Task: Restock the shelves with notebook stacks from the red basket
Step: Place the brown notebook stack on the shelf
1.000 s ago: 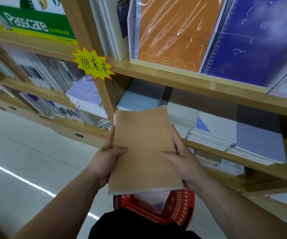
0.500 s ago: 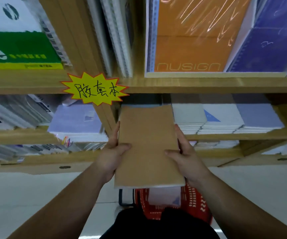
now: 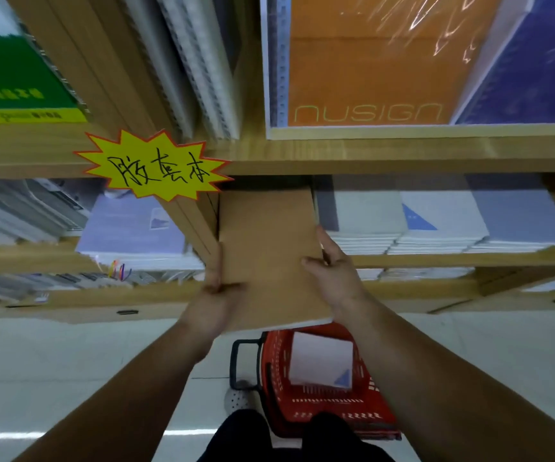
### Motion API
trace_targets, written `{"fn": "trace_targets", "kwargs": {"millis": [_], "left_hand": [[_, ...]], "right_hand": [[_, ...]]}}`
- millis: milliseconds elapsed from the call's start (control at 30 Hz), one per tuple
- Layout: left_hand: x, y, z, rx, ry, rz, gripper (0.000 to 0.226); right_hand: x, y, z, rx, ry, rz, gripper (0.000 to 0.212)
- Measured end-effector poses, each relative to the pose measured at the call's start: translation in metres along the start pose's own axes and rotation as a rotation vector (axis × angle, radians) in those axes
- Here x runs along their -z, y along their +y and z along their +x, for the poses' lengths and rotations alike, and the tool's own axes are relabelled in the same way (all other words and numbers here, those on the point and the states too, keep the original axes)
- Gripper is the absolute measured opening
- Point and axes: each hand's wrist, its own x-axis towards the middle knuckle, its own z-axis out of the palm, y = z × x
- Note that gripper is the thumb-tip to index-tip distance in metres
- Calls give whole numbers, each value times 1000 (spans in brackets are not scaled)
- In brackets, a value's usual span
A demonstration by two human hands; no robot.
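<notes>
Holding a brown notebook stack [image 3: 269, 255] by its long edges, we show its far end inside the shelf [image 3: 436, 260] opening, just right of the wooden upright [image 3: 197, 225]; its near end juts out over the floor. Our left hand [image 3: 214, 301] grips the left edge and our right hand [image 3: 336, 278] the right edge, each with its thumb on the cover. White notebook piles [image 3: 436, 228] lie just right of the stack. A yellow star label [image 3: 154, 170] hangs far left of it. The red basket [image 3: 302, 411] stands near us, holding a white notebook [image 3: 319, 358].
</notes>
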Motion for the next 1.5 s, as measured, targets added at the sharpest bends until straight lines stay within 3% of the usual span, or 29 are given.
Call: {"fn": "trace_targets", "kwargs": {"millis": [233, 433, 767, 867, 1067, 1433, 1500], "left_hand": [[-14, -12, -16, 76, 31, -125, 81], [-25, -8, -11, 130, 199, -374, 72], [-34, 17, 32, 122, 418, -529, 46], [-42, -3, 18, 144, 457, -515, 57], [-55, -30, -4, 5, 293, -382, 70], [-60, -3, 53, -34, 241, -425, 100], [-66, -2, 53, -23, 225, -430, 96]], "right_hand": [[12, 0, 4, -72, -91, 44, 62], [27, 35, -37, -145, -178, 6, 74], [-11, 3, 6, -98, 142, 129, 63], [-16, 10, -2, -136, 187, 260, 66], [-26, 31, -36, -102, 116, 348, 72], [-52, -17, 22, -177, 291, 396, 63], [-56, -24, 27, -166, 308, 402, 63]]}}
